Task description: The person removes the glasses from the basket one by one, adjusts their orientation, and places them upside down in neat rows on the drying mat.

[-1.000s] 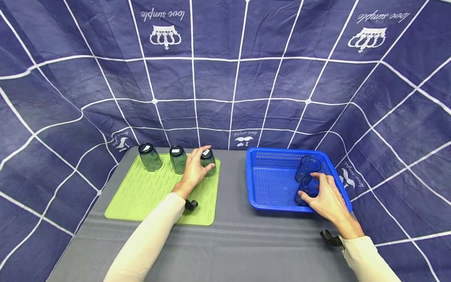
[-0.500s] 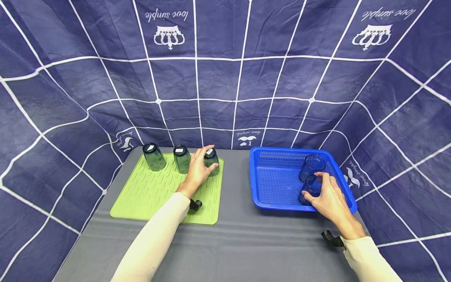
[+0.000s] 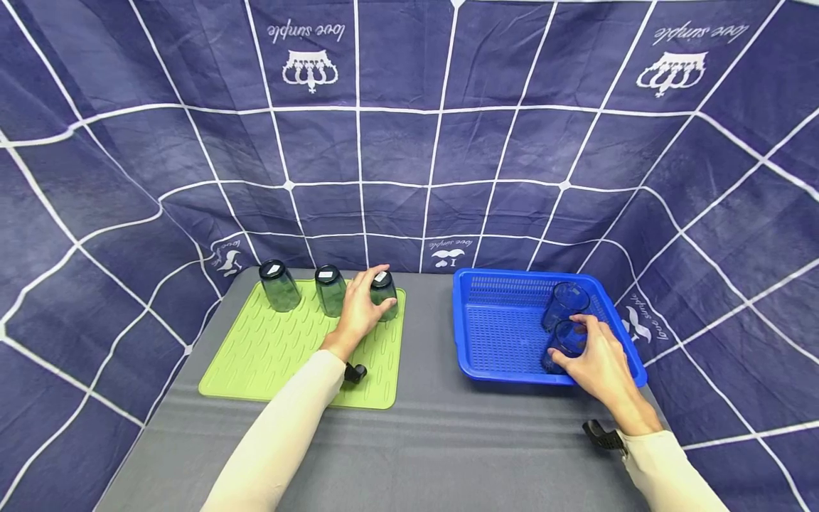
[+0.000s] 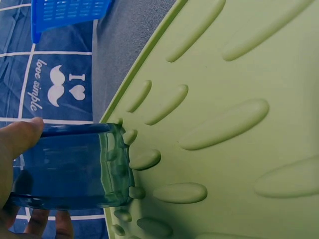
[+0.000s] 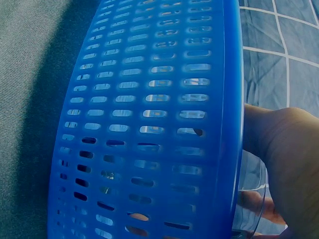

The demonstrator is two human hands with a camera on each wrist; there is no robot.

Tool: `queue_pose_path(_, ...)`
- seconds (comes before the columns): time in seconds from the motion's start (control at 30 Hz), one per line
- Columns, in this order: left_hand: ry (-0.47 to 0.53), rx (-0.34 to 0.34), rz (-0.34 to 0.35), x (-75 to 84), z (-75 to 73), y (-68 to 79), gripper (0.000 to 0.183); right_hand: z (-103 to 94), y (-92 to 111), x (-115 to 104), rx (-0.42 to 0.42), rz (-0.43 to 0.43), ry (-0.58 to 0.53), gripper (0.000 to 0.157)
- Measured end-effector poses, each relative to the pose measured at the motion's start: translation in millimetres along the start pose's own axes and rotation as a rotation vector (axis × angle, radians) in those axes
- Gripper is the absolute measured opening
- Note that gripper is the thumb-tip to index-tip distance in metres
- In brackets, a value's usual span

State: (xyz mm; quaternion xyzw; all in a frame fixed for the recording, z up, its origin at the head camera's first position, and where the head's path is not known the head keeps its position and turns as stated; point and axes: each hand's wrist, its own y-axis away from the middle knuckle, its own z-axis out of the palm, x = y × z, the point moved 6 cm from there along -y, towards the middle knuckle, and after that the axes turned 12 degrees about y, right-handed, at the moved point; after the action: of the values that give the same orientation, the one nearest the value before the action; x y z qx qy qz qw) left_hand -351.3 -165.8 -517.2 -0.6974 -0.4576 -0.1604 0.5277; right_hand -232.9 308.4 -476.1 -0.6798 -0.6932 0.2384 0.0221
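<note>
Three dark tinted glasses stand upside down in a row along the back of the green mat (image 3: pixel 269 355). My left hand (image 3: pixel 358 309) grips the rightmost drinking glass (image 3: pixel 384 286), thumb on one side and fingers on the other. In the left wrist view, that glass (image 4: pixel 70 169) has its rim right at the ridged mat. Inside the blue basket (image 3: pixel 486 377), my right hand (image 3: pixel 598 363) holds the nearer glass (image 3: pixel 569 338) between thumb and fingers. Another glass (image 3: pixel 568 300) stands just behind it. The basket wall (image 5: pixel 149 99) hides most of the right hand's glass in the right wrist view.
The other two overturned glasses are the middle one (image 3: pixel 329 290) and the left one (image 3: pixel 279 286). Grey cloth (image 3: pixel 422 441) covers the table, with a strip between mat and basket. A blue checked curtain (image 3: pixel 397 142) rises behind and at both sides.
The head view has shifted slightly, carrying the whole scene a little to the right. Both hands keep their hold on the glasses, which stay where they were.
</note>
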Motion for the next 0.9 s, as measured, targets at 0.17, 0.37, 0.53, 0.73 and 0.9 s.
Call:
queue_pose_path(0.17,-0.001,0.016,0.008,-2.3,0.6,0.6,0.079,-1.4,-1,0,0.008,-0.009,-0.007,0.08)
queue_pose_path(0.37,-0.027,-0.026,-0.073,6.5,-1.1,1.7,0.08,-1.5,0,0,0.018,-0.027,-0.006,0.08)
queue_pose_path(0.53,-0.032,-0.059,-0.13,8.3,-1.6,3.5,0.081,-2.5,2,-2,0.012,-0.033,-0.001,0.08)
queue_pose_path(0.73,-0.028,-0.06,-0.134,8.7,-0.7,2.0,0.082,-8.6,3,-6,0.044,-0.048,-0.006,0.079)
queue_pose_path(0.9,-0.025,-0.063,-0.121,10.9,-0.4,1.8,0.082,-15.1,4,-11,0.076,-0.061,-0.001,0.079)
